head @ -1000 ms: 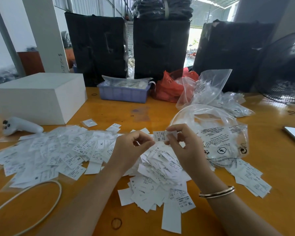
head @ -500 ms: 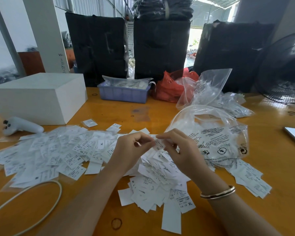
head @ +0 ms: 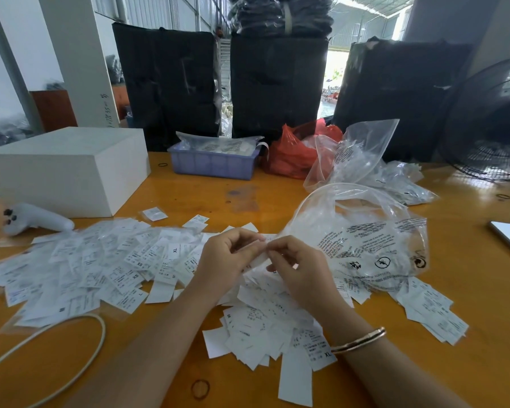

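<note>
Several white size labels lie scattered over the orange table point(head: 483, 290): a wide spread of labels point(head: 86, 269) at the left and a heaped pile of labels point(head: 265, 322) under my hands. My left hand point(head: 224, 260) and my right hand point(head: 301, 269) meet above the pile, fingertips together, both pinching one small white label point(head: 261, 256) between them. An open clear plastic bag point(head: 365, 240) with black print stands just right of my right hand. A gold bangle point(head: 358, 340) is on my right wrist.
A white box point(head: 68, 169) and a white handheld controller point(head: 36, 220) sit at the left. A blue tray point(head: 215, 163), a red bag point(head: 295, 151) and more clear bags point(head: 395, 178) stand behind. A white cable point(head: 71, 369) loops at front left. A fan point(head: 492, 128) is at the right.
My hands dropped lower toward the pile and drew closer together. The label that my right hand held up flat is now pinched between both hands.
</note>
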A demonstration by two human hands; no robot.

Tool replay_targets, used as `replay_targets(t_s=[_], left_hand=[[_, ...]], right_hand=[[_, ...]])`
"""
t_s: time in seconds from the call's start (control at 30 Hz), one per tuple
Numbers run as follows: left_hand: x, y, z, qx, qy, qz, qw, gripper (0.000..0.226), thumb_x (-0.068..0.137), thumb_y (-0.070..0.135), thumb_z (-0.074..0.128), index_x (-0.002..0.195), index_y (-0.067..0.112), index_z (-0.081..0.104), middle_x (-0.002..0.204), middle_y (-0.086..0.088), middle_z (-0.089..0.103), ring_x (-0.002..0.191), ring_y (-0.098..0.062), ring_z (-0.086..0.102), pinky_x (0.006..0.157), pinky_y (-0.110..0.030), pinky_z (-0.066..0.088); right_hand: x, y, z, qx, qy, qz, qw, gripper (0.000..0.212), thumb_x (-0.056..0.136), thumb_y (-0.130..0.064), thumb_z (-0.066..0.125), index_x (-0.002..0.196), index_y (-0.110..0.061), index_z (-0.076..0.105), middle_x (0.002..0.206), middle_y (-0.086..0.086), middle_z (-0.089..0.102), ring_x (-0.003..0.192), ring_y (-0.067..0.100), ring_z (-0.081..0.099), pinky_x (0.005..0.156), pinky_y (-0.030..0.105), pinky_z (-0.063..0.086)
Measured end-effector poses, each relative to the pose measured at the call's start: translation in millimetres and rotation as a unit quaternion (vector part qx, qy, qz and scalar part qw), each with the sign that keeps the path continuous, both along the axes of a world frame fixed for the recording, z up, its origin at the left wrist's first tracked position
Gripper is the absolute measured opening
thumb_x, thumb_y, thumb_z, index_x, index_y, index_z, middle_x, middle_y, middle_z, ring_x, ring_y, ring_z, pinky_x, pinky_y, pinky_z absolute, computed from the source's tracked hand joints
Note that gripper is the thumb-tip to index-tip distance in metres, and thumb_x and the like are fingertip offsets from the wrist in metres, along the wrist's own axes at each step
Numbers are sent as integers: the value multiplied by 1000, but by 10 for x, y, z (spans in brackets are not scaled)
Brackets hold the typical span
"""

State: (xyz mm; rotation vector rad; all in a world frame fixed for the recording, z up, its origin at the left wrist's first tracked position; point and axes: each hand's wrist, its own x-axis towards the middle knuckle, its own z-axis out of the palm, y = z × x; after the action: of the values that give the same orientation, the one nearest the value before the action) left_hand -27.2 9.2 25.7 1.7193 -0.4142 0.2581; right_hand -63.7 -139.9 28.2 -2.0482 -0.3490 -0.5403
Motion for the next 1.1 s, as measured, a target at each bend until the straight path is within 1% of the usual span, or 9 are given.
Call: replay_targets(t_s=[0.23, 0.37, 0.43, 0.57, 0.63, 0.7, 0.87, 1.0, 1.1], left_hand=[[20, 17, 26, -32, 22, 9, 999, 11, 82, 19, 72, 80, 30, 70, 80, 21, 71, 77, 7, 64, 65, -6, 46], [59, 79, 25, 18, -7, 106, 994, 11, 86, 23, 68, 88, 34, 66, 81, 11, 68, 78, 1, 63, 63, -11, 50], [87, 153, 14, 89, -36, 172, 980, 11, 87, 24, 68, 92, 32, 64, 82, 12, 65, 76, 0, 61, 62, -11, 48], [150, 282, -28, 265, -40, 261, 927, 19, 88, 28, 66, 106, 25, 65, 87, 6, 67, 82, -14, 62, 74, -37, 53], [179, 331, -50, 327, -44, 300, 895, 24, 89, 30, 65, 112, 26, 62, 96, 3, 68, 91, -17, 59, 81, -34, 45], [197, 366, -70, 366, -33, 326, 871, 30, 89, 33, 64, 119, 28, 58, 111, 3, 65, 106, -18, 53, 83, -31, 34], [188, 301, -81, 420, -18, 317, 850, 35, 90, 43, 57, 123, 33, 53, 131, 4, 51, 123, -21, 38, 96, -39, 34], [158, 199, -95, 396, -40, 281, 873, 32, 91, 43, 55, 121, 33, 54, 129, 7, 51, 123, -19, 37, 96, -38, 31], [142, 149, -106, 389, -37, 252, 885, 30, 91, 41, 55, 120, 33, 55, 127, 9, 51, 124, -18, 36, 97, -37, 30]], right_hand=[[70, -197, 91, -20, 49, 94, 994, 39, 87, 3, 53, 91, -32, 70, 110, -15, 63, 102, 2, 57, 84, 19, 46], [238, -447, 177, -50, -171, -135, 975, 31, 84, 13, 51, 93, -9, 70, 99, -6, 61, 96, 11, 59, 88, 22, 48], [326, -636, 182, -32, -211, -227, 950, 29, 84, 15, 49, 91, -4, 70, 98, 0, 63, 94, 16, 60, 84, 23, 49], [447, -929, 1, -102, -41, -316, 942, 31, 87, 4, 50, 112, -8, 64, 118, 11, 62, 106, 28, 56, 94, 36, 44], [488, -975, -95, -216, 103, -333, 912, 43, 90, -6, 47, 133, -10, 47, 128, 15, 56, 119, 32, 48, 108, 42, 26], [504, -978, -128, -271, 166, -339, 886, 45, 91, -10, 42, 136, -9, 42, 121, 18, 60, 116, 32, 51, 110, 40, 22], [484, -934, -121, -198, 132, -335, 912, 39, 91, -4, 43, 125, -14, 59, 112, 17, 65, 102, 35, 58, 87, 42, 48], [466, -961, -136, -152, 77, -329, 929, 38, 87, 3, 48, 118, -11, 63, 99, 13, 66, 94, 31, 59, 80, 42, 49], [514, -980, -166, -222, 93, -350, 905, 42, 88, -2, 49, 128, -14, 55, 106, 12, 63, 103, 31, 52, 90, 41, 38]])
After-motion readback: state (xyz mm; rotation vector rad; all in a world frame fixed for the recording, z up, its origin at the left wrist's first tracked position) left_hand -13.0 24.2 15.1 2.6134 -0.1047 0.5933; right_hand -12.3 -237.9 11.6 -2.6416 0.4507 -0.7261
